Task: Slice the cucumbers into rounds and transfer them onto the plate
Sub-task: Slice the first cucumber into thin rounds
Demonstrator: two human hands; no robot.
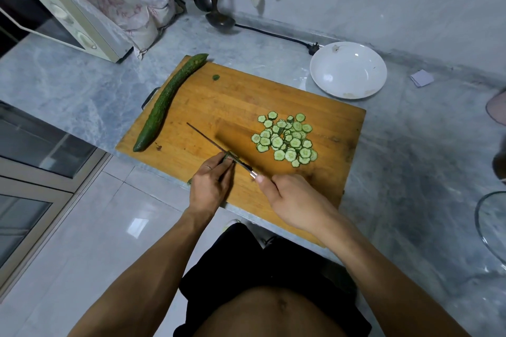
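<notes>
Wooden cutting board, orange-brown, lying on a grey marble countertop. At about 6 o'clock on the board, the left hand pinches a short cucumber stub between its fingertips, the stub showing only as a small green end just beyond them. The right hand is curled round the handle of a knife, the handle itself hidden in the fist except for a metal collar by the thumb. The blade runs from the right hand toward 10 o'clock, edge down, and meets the stub directly at the left fingertips, so the stub lies on the left-hand side of the blade and touching it.

To the blade's 3 o'clock, apart from both hands, lies a loose pile of cucumber rounds, pale green with dark scalloped rims, overlapping one another. A whole cucumber, long and slightly curved, rests along the board's left edge, at 10 o'clock from the hands, its far tip reaching past the board's corner. A small green end piece sits alone near the far edge. A white plate stands on the countertop just beyond the board's far right corner, at 1 o'clock, holding no rounds. A microwave oven stands at 10 o'clock; ladles hang by the wall at 12 o'clock.
</notes>
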